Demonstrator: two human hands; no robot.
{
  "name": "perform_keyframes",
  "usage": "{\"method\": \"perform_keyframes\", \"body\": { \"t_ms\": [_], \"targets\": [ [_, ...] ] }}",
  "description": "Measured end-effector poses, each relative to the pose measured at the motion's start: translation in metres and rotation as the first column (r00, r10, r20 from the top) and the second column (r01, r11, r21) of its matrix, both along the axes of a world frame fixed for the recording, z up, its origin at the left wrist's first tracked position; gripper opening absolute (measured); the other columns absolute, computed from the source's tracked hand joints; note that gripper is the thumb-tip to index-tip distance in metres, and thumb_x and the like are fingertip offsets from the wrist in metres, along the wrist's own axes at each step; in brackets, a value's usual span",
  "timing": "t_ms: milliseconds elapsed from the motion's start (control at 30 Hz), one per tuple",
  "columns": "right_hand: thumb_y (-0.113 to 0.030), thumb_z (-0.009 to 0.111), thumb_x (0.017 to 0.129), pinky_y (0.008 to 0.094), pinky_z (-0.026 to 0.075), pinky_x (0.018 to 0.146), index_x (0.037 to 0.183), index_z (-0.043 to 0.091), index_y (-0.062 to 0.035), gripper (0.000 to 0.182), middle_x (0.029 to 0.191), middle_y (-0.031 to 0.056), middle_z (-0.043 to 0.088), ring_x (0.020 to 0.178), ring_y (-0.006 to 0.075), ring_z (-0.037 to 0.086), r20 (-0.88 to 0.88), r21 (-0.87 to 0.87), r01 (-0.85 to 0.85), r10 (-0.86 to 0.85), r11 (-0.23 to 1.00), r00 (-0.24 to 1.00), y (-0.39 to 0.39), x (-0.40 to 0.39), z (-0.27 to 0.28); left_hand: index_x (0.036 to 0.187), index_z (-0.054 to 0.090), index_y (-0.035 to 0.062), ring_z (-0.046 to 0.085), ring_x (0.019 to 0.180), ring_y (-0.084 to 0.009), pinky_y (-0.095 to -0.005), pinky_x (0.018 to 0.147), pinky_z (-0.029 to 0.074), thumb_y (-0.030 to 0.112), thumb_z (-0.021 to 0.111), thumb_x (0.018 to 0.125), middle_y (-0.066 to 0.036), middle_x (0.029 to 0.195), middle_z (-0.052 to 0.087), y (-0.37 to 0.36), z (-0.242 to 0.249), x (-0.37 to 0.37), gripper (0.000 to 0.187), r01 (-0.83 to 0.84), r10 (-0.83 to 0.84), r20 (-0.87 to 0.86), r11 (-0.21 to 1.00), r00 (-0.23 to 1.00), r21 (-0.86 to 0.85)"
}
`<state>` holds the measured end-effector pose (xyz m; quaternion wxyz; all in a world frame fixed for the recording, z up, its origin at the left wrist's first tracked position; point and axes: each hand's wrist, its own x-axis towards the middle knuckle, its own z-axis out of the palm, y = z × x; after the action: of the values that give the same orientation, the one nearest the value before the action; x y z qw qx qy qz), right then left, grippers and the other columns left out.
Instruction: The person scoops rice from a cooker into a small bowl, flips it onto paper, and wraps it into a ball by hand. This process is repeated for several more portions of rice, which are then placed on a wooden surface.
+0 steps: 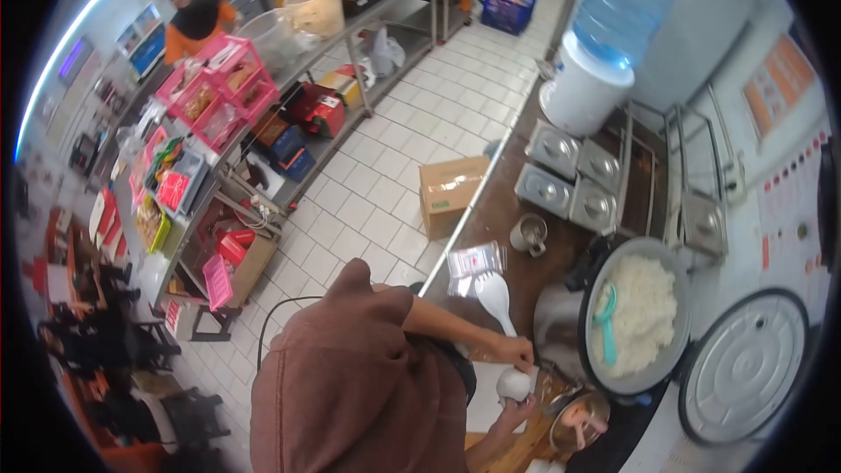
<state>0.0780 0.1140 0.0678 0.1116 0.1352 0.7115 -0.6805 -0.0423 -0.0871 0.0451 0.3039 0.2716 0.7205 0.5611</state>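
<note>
My left hand [519, 352] grips the handle of a white rice spoon [493, 293], whose bowl points away over the brown counter [499, 210]. Just below it, my right hand [510, 414] holds a small round white bowl [514, 383], and the spoon's lower end meets this bowl. Both hands are beside a large open rice cooker [561, 320] full of white rice [646, 311], with a teal scoop [604, 326] stuck in it. My brown sleeve and shoulder hide the lower part of the counter.
The cooker's round lid [745, 370] lies at the right. A small metal bowl [578, 422], a steel mug [528, 233], a plastic packet [473, 258], lidded steel pans [554, 151] and a water dispenser [587, 88] stand along the counter. On the floor sits a cardboard box [448, 193]. A person in orange [197, 22] stands behind the shelves.
</note>
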Motion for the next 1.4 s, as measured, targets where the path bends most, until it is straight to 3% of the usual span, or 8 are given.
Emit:
{"method": "perform_keyframes", "body": {
  "t_ms": [233, 300, 467, 700, 933, 1000, 1233, 1400],
  "targets": [
    [-0.004, 0.062, 0.086, 0.0398, 0.041, 0.101, 0.128, 0.047, -0.0029, 0.045, 0.123, 0.0146, 0.052, 0.116, 0.0256, 0.051, -0.353, 0.261, 0.324, -0.223, 0.909, 0.909, -0.032, -0.02, 0.044, 0.121, 0.049, 0.0039, 0.063, 0.1, -0.037, -0.0429, 0.085, 0.05, 0.042, 0.09, 0.05, -0.021, 0.105, 0.063, 0.016, 0.065, 0.02, 0.09, -0.373, 0.387, 0.004, 0.887, 0.922, 0.272],
    [-0.025, 0.063, 0.092, 0.0431, 0.035, 0.107, 0.136, 0.043, -0.004, 0.053, 0.13, 0.0161, 0.05, 0.122, 0.0286, 0.048, -0.353, -0.441, 0.278, -0.449, 0.854, 0.821, -0.043, -0.016, 0.052, 0.125, 0.047, 0.0034, 0.063, 0.098, -0.0367, -0.0432, 0.085, 0.051, 0.036, 0.091, 0.048, -0.02, 0.104, 0.063, 0.039, 0.054, 0.013, 0.095, -0.479, 0.524, -0.162, 0.842, 0.836, 0.249],
    [-0.037, 0.05, 0.099, 0.0408, 0.043, 0.105, 0.13, 0.051, -0.011, 0.041, 0.129, 0.0072, 0.056, 0.12, 0.0208, 0.053, -0.104, -0.81, 0.399, -0.775, 0.429, 0.623, -0.036, 0.031, 0.004, 0.121, 0.051, 0.0051, 0.054, 0.113, -0.0242, -0.0382, 0.1, 0.042, 0.026, 0.086, 0.062, -0.012, 0.117, 0.059, 0.048, 0.139, 0.027, 0.072, 0.28, -0.32, 0.097, 0.914, 0.943, 0.293],
    [-0.05, 0.058, 0.092, 0.0388, 0.037, 0.11, 0.145, 0.041, -0.0084, 0.069, 0.136, 0.0262, 0.051, 0.132, 0.036, 0.046, 0.246, -0.845, 0.527, -0.808, 0.093, 0.536, -0.036, 0.086, 0.103, 0.128, 0.047, 0.0059, 0.051, 0.118, -0.0237, -0.0373, 0.1, 0.039, 0.015, 0.092, 0.053, -0.011, 0.117, 0.058, 0.111, 0.136, 0.094, 0.089, 0.542, -0.586, 0.151, 0.801, 0.796, 0.255],
    [-0.041, 0.06, 0.095, 0.0377, 0.043, 0.101, 0.139, 0.04, -0.0063, 0.059, 0.132, 0.0116, 0.051, 0.123, 0.0235, 0.05, 0.073, -0.651, 0.759, -0.997, -0.021, 0.034, 0.006, 0.139, 0.072, 0.113, 0.053, 0.0036, 0.057, 0.101, -0.0161, -0.0304, 0.087, 0.047, 0.023, 0.076, 0.084, -0.006, 0.104, 0.06, 0.186, 0.111, 0.134, 0.041, 0.361, -0.386, 0.476, 0.921, 0.79, 0.149],
    [-0.022, 0.072, 0.087, 0.0367, 0.047, 0.096, 0.139, 0.04, -0.006, 0.063, 0.132, 0.0124, 0.052, 0.12, 0.0239, 0.052, -0.139, -0.072, 0.945, -0.941, 0.319, 0.307, 0.019, 0.147, 0.072, 0.119, 0.05, 0.0017, 0.056, 0.104, -0.0188, -0.0329, 0.091, 0.044, 0.033, 0.062, 0.09, -0.009, 0.109, 0.06, 0.215, 0.089, 0.145, 0.044, 0.409, -0.415, 0.522, 0.903, 0.745, 0.135],
    [-0.006, 0.073, 0.082, 0.0299, 0.05, 0.085, 0.118, 0.06, -0.0022, 0.039, 0.109, 0.0054, 0.065, 0.1, 0.0153, 0.061, 0.122, -0.434, 0.878, -0.979, -0.2, -0.162, 0.158, 0.185, -0.013, 0.145, 0.029, -0.0029, 0.039, 0.134, -0.0273, -0.0357, 0.113, 0.025, 0.053, 0.029, 0.103, -0.019, 0.144, 0.04, 0.296, 0.013, 0.139, 0.07, 0.365, -0.36, 0.059, 0.927, 0.931, -0.093],
    [-0.017, 0.077, 0.076, 0.0338, 0.048, 0.086, 0.125, 0.05, -0.0014, 0.058, 0.116, 0.0164, 0.059, 0.102, 0.024, 0.059, -0.305, 0.175, 0.839, -0.838, -0.516, -0.452, 0.338, 0.265, -0.138, 0.136, 0.045, 0.0001, 0.05, 0.122, -0.021, -0.0328, 0.105, 0.035, 0.033, 0.044, 0.104, -0.012, 0.127, 0.056, 0.251, 0.069, 0.06, 0.046, 0.598, -0.55, 0.292, 0.794, 0.782, -0.106]
  ]
}}
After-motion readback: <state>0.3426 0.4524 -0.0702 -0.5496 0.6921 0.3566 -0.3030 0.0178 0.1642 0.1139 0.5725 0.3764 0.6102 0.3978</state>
